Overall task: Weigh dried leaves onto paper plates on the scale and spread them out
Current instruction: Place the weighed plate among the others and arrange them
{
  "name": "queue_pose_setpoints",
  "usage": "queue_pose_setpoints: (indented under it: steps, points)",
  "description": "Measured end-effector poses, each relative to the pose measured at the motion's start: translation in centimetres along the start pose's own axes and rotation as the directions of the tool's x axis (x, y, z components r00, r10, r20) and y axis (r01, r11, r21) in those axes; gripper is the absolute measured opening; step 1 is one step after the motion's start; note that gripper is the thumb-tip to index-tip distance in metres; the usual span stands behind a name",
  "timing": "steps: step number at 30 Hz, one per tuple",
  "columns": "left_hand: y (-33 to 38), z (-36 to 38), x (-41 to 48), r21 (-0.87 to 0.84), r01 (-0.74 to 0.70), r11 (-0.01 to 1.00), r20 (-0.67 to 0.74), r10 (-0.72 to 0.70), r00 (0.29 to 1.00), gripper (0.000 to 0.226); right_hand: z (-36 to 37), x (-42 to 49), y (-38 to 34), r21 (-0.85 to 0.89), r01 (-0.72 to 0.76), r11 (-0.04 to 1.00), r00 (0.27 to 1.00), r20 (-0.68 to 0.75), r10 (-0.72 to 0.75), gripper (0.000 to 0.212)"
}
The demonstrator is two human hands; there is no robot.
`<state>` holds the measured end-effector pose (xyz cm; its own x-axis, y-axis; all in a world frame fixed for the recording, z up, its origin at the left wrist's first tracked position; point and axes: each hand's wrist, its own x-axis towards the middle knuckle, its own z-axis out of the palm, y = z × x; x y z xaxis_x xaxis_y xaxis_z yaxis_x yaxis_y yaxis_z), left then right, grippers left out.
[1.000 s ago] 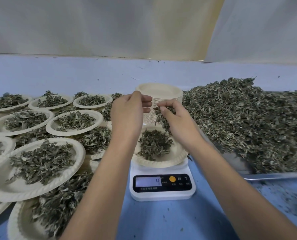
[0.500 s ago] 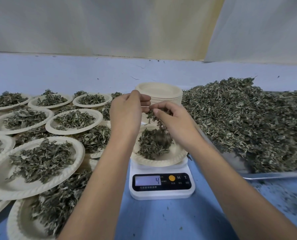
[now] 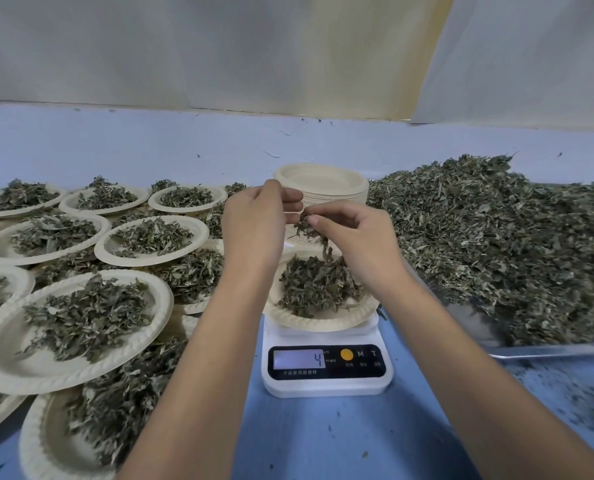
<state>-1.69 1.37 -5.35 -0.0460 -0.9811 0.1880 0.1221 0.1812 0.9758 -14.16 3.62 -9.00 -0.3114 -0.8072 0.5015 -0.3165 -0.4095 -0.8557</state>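
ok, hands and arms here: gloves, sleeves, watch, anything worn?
Nothing worn that shows: left hand and right hand are ungloved, no rings or bands on the visible fingers or wrists. The left forearm and right forearm are bare to the frame edge; no sleeve or cuff in view.

Over the paper plate (image 3: 323, 322) on the scale (image 3: 326, 375), the right hand (image 3: 358, 247) pinches a clump of dried leaves (image 3: 310, 228) between thumb and forefinger. The left hand (image 3: 254, 223) has its curled fingers (image 3: 294, 206) touching the same clump; its thumb is hidden. Loose leaves hang from the clump toward the plate's small pile. The scale's display reads 4. A stack of empty plates (image 3: 323, 181) stands just behind, toward the bench's (image 3: 323, 441) far edge. Filled plates (image 3: 81, 344) overlap along the left side, and a metal tray (image 3: 548, 350) heaped with leaves (image 3: 496, 237) lies along the right.
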Motion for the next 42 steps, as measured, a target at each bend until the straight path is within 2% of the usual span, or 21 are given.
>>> queue_pose_setpoints:
  steps: [5, 16, 22, 33, 42]
  points:
    - [-0.01, 0.08, 0.17, 0.008, 0.011, 1.0, 0.006, -0.011, 1.0, 0.033, -0.09, -0.03, -0.6, 0.086, 0.016, 0.996, 0.999, -0.051, -0.012, 0.014]
    - [-0.2, 0.08, 0.34, 0.007, 0.012, 1.0, -0.002, -0.012, 1.0, 0.035, -0.38, 0.13, -0.82, 0.078, 0.032, 0.996, 0.995, -0.094, -0.025, 0.023]
    - [-0.27, 0.07, 0.37, 0.002, 0.013, 1.0, -0.004, -0.013, 1.0, 0.034, -0.44, 0.02, -0.82, 0.054, 0.026, 0.998, 0.996, -0.092, -0.021, 0.024]
    - [-0.46, -0.03, 0.64, 0.0, 0.02, 1.0, 0.001, -0.02, 1.0, 0.034, -0.24, -0.14, -0.74, 0.02, 0.0, 1.0, 0.997, -0.081, 0.002, 0.01]
    - [-0.53, -0.19, 0.74, -0.002, 0.017, 1.0, -0.002, -0.017, 1.0, 0.033, -0.27, -0.17, -0.83, 0.073, -0.022, 0.997, 1.0, -0.018, 0.024, 0.02]
